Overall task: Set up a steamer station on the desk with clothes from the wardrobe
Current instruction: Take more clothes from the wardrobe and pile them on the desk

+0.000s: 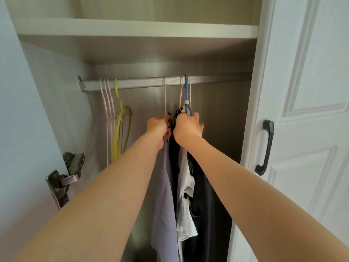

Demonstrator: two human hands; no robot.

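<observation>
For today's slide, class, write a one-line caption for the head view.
Left hand and right hand grip hangers of clothes hanging from the wardrobe rail.

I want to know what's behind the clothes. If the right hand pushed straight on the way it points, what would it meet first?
The right hand points up and inward, so likely the blue hanger and dark garment it already touches, then the wardrobe's back panel; depth is unclear.

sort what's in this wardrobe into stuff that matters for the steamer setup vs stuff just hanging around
Part of the job:
lilac garment
white garment
dark garment
blue hanger
left hand and right hand, both at the hanger necks
rail

Just there:
empty pink hangers
empty yellow hanger
shelf
door handle
hinge
</observation>
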